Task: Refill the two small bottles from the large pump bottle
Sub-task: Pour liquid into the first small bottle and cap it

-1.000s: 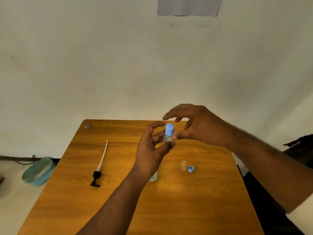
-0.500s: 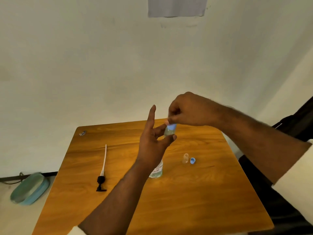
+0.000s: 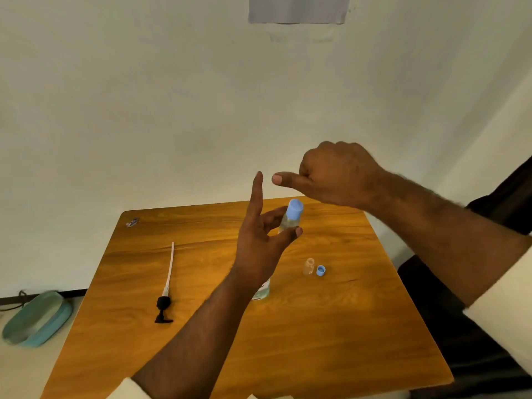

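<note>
My left hand holds a small clear bottle with a blue cap between thumb and fingers, raised over the wooden table; the index finger points up. My right hand hovers just above the cap, fingers curled, thumb stretched left, holding nothing. A second small bottle stands uncapped on the table with its blue cap beside it. The large bottle stands behind my left wrist, mostly hidden. Its black pump with a long white tube lies on the table at left.
A small wrapper-like scrap lies at the table's far left corner. A teal oval case sits on the floor left of the table. A plain wall rises close behind the table. Dark fabric fills the right side.
My right hand has let go of the blue cap and lifted up and to the right. The capped small bottle stays in my left hand.
</note>
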{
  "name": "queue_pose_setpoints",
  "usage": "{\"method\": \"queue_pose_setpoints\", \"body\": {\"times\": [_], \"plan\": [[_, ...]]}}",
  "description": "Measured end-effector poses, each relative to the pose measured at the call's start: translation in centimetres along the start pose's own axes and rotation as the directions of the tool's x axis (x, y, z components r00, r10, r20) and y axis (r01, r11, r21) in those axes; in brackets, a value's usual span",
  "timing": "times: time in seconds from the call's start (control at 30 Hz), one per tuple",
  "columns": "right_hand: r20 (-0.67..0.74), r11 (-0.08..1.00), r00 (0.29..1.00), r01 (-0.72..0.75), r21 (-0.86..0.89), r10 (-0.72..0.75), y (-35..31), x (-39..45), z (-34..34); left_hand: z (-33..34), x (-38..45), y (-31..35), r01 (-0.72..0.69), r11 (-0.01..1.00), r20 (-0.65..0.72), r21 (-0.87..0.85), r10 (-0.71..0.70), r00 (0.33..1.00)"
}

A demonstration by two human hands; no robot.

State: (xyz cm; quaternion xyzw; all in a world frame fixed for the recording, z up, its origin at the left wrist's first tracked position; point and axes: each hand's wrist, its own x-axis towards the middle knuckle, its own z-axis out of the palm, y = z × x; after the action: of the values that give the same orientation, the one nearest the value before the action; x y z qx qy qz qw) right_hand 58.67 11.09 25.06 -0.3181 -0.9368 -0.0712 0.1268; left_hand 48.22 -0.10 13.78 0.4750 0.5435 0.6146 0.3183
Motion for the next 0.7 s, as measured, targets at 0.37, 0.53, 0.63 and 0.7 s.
{"method": "queue_pose_setpoints", "body": {"times": [0.37,0.53,0.63,0.7], "plan": [[0.112,0.953,0.954,0.289,-0.094,-0.278,1.3,-0.3,1.7,1.0,-0.2,-0.7,0.093,0.991,0.101,-0.099,-0.083,0.991],[0.291,0.889,0.84,0.435,0.143,-0.457,3.3,-1.2,2.8,1.4,0.0,-1.7,0.138,0.976,0.161,-0.169,-0.111,0.981],[0.263,0.87,0.829,0.462,0.175,-0.493,3.9,-2.1,4.0,2.0,0.3,-2.1,0.152,0.97,0.169,-0.192,-0.12,0.978],[0.234,0.877,0.847,0.443,0.185,-0.477,4.4,-2.7,4.9,2.8,0.2,-2.6,0.111,0.983,0.118,-0.147,-0.094,0.989]]}}
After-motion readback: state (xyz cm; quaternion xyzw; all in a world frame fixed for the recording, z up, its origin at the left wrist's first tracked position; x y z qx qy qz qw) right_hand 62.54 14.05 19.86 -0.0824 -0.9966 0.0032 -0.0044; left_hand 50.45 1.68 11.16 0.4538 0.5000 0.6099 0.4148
